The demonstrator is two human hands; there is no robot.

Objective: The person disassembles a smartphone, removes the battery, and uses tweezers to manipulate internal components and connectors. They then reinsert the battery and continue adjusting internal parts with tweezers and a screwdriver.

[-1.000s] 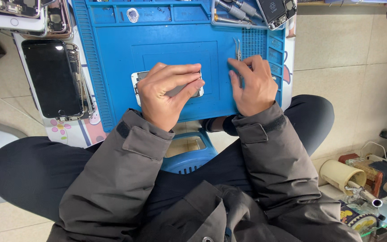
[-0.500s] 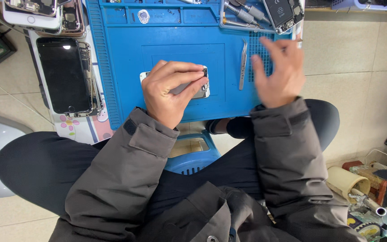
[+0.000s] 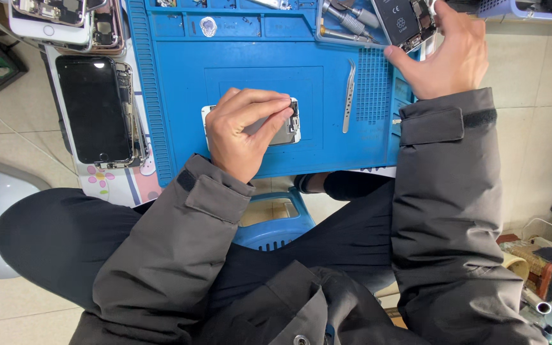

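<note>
- Left hand (image 3: 247, 131), fingers curled, presses down on one opened phone (image 3: 289, 128) mid-frame on the blue mat (image 3: 180, 153).
- Right hand (image 3: 445, 54), upper right, loosely spread, touches a second phone (image 3: 404, 19).
- One pair of tweezers (image 3: 349, 96) lies between the hands.

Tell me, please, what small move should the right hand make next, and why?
Probably close the right hand on a tool at the mat's top edge. It hovers open beside the opened phone and screwdrivers, holding nothing, while the left hand pins the small phone part on the blue mat.

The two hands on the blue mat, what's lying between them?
In the head view, metal tweezers lie on the blue mat, between the left hand and the right hand.
</note>
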